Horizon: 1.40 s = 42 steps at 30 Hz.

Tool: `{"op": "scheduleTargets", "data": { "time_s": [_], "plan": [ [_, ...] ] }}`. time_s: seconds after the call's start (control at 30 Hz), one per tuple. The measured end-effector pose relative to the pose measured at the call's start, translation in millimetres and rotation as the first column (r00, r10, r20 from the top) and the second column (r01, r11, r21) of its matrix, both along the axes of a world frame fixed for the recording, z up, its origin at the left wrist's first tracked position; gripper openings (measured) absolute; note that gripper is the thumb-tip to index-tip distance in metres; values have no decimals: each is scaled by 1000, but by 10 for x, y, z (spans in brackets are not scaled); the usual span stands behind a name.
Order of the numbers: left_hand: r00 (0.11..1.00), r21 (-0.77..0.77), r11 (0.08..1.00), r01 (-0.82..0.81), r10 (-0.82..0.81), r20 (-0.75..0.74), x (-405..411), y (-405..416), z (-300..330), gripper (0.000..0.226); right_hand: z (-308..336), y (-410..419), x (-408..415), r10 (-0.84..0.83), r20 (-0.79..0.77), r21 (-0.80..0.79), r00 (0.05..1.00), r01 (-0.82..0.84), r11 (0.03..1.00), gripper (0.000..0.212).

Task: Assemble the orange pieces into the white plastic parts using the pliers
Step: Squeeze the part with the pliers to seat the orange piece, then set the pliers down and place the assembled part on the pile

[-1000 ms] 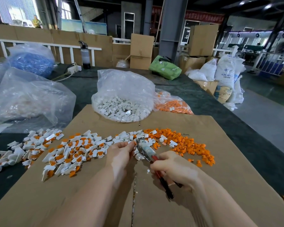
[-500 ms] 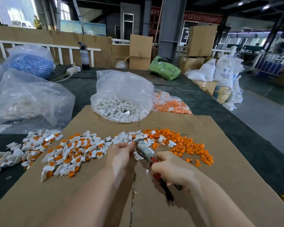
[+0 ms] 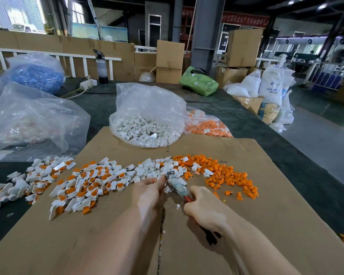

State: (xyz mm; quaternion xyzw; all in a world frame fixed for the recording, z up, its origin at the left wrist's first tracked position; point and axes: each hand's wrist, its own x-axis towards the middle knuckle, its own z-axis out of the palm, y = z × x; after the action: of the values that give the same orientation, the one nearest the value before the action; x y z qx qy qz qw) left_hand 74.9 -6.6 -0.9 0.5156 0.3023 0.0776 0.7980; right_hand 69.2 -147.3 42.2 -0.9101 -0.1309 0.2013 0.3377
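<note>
right hand (image 3: 204, 205) clenched the red-handled metal pliers (image 3: 177, 185); left hand (image 3: 149, 190) pinched something at their tip, beside the loose orange plastic pieces (image 3: 226, 177).

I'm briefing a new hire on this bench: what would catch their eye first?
The loose orange pieces spread right of centre on the cardboard sheet, and the assembled white-and-orange parts heaped left. Between them, the right hand grips the pliers.

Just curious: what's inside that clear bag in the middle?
The clear bag holds small white parts heaped at the bottom. What lies under the heap is hidden.
</note>
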Motion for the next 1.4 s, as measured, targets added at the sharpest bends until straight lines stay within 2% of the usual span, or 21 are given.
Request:
{"op": "scheduleTargets", "data": {
  "time_s": [0.2, 0.33, 0.43, 0.5, 0.63, 0.7, 0.73, 0.8, 0.9, 1.03, 1.17, 1.23, 1.3, 1.4],
  "plan": [
    [1000, 4, 1000, -12, 12, 13, -19, -10, 16, 19, -49, -17, -2, -32, 27, 36, 999, 31, 999, 25],
    [999, 55, 998, -22, 20, 25, -24, -7, 13, 10, -77, -93, 17, -95, 14, 159, 995, 92, 983, 21],
    [999, 106, 994, -12, 8, 33, -21, -8, -23, 16, -162, -109, 16, -166, 100, 157, 981, 149, 976, 28],
    [999, 122, 993, 4, -9, 40, -34, -10, -45, 18, -189, -107, 18, -156, 127, 157, 980, 135, 978, 29],
    [999, 140, 990, -21, 15, 47, -35, 47, -72, 15, -126, -181, 57, -97, 75, 194, 992, 80, 978, 20],
    [997, 116, 992, -42, 35, 62, -39, 89, -80, 12, -99, -228, 87, -123, 45, 208, 991, 111, 972, 19],
    [997, 136, 990, -33, 23, 76, -47, 96, -89, 11, -105, -242, 111, -157, 93, 166, 983, 141, 976, 21],
    [994, 245, 970, 4, -31, 109, -75, 79, -119, 9, -144, -232, 154, -209, 289, -34, 934, 229, 973, 33],
    [987, 433, 899, 59, -118, 110, -121, 36, -150, 9, -267, -219, 182, -152, 524, -308, 838, 353, 884, 54],
    [987, 553, 832, 44, -122, 104, -145, 45, -167, 16, -449, -276, 202, -112, 603, -385, 790, 410, 827, 59],
    [979, 670, 734, 112, -196, 50, -152, 43, -198, 20, -481, -241, 153, -33, 659, -483, 751, 457, 747, 59],
    [968, 717, 678, 161, -250, 19, -148, 28, -200, 21, -449, -163, 123, 41, 770, -389, 636, 418, 821, 45],
    [956, 758, 621, 200, -292, -13, -147, 9, -204, 21, -503, -55, 96, 59, 875, -195, 480, 240, 951, 39],
    [946, 808, 549, 212, -322, -29, -164, 13, -207, 20, -550, 111, 31, 77, 862, -67, 501, -37, 997, 24]
  ]
}}
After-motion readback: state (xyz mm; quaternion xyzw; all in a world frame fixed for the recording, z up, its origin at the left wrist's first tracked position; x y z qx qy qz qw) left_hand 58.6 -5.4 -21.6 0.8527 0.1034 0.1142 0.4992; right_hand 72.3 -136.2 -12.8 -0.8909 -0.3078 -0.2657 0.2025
